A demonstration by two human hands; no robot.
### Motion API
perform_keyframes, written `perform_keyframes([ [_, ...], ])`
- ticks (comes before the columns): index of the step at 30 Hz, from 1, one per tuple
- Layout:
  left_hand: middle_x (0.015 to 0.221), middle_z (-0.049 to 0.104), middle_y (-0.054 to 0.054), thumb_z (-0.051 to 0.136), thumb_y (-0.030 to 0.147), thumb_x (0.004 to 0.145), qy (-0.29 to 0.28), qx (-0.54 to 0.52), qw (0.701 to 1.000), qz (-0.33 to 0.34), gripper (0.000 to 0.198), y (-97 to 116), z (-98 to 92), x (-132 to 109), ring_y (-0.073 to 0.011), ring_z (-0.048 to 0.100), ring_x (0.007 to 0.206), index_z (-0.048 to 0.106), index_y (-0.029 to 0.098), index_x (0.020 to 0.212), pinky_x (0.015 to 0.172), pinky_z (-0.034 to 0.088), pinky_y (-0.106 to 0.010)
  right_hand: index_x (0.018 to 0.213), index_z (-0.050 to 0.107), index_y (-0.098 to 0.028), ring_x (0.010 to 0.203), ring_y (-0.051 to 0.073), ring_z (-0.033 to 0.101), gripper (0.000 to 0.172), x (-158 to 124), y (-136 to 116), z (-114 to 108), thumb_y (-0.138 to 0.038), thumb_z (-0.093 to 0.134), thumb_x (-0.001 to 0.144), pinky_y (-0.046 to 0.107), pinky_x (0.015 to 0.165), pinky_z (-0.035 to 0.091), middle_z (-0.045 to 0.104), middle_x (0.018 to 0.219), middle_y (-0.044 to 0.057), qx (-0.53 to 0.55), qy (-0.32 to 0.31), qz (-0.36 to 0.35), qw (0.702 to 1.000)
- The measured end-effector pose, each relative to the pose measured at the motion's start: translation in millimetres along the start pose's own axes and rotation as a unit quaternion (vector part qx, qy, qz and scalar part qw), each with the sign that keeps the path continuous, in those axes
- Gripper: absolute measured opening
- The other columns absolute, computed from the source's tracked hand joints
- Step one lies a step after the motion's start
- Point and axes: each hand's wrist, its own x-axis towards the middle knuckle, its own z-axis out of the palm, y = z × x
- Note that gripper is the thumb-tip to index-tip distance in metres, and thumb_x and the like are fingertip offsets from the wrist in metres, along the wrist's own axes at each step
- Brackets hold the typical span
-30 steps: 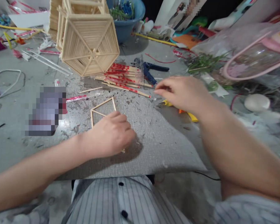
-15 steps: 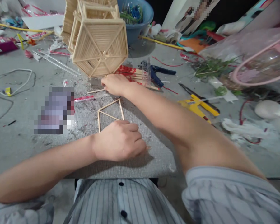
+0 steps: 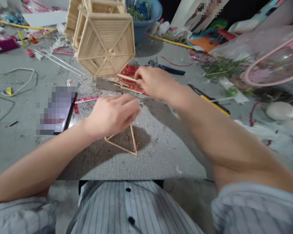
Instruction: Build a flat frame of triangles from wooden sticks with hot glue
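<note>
My left hand (image 3: 114,113), fingers curled together, is over the upper part of a small frame of thin wooden sticks (image 3: 120,146) on the table; what it holds, if anything, is hidden. The frame's lower corner shows as a triangle. Farther off, my right hand (image 3: 153,83) pinches a thin wooden stick (image 3: 127,77) above a red-printed pack of sticks (image 3: 130,70). Several loose sticks (image 3: 129,87) lie at the pack's near edge. Just behind stands a hexagonal stick-built structure (image 3: 107,45), tilted to show its striped face.
A phone (image 3: 57,110) lies left of the frame, beside red-and-clear wrapper strips (image 3: 86,99). Blue-handled pliers (image 3: 172,69) and a yellow-and-black cutter (image 3: 215,105) lie to the right. Behind stand a blue basin (image 3: 146,29) and, far right, a pink-rimmed clear bag (image 3: 271,68).
My right hand has moved right from near the structure's base to the stick pack and now pinches a stick. My left hand has shifted up and left, uncovering the frame's lower corner.
</note>
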Motion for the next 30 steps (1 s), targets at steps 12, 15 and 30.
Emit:
perform_keyframes([
  [12, 0.097, 0.069, -0.007, 0.052, 0.040, 0.094, -0.079, 0.071, 0.970, -0.218, 0.024, -54, 6.2, -8, -0.0188, 0.055, 0.073, 0.066, 0.023, 0.083, 0.068, 0.047, -0.036, 0.103, 0.072, -0.018, 0.057, 0.014, 0.056, 0.029, -115, 34, 11, -0.026, 0.052, 0.085, 0.030, 0.057, 0.045, 0.070, 0.081, 0.005, 0.288, -0.006, -0.026, 0.957],
  [15, 0.076, 0.067, -0.006, 0.046, 0.045, 0.098, -0.117, 0.070, 0.980, -0.144, 0.045, -46, 4.1, -5, -0.0200, 0.055, 0.077, 0.058, 0.021, 0.063, 0.072, 0.047, -0.036, 0.106, 0.071, -0.018, 0.065, 0.015, 0.063, 0.028, -123, 31, 9, -0.026, 0.053, 0.087, 0.031, 0.064, 0.049, 0.073, 0.088, 0.007, 0.271, -0.023, -0.079, 0.959],
  [30, 0.083, 0.072, -0.010, 0.052, 0.016, 0.085, -0.096, -0.246, 0.947, 0.184, 0.023, 124, -4.1, -37, -0.0169, 0.059, 0.062, 0.069, 0.015, 0.069, 0.052, 0.043, -0.032, 0.089, 0.075, -0.024, 0.073, 0.016, 0.065, 0.028, -146, -1, 21, -0.011, 0.051, 0.093, 0.028, 0.060, 0.045, 0.077, 0.094, 0.002, -0.043, 0.169, -0.301, 0.937],
])
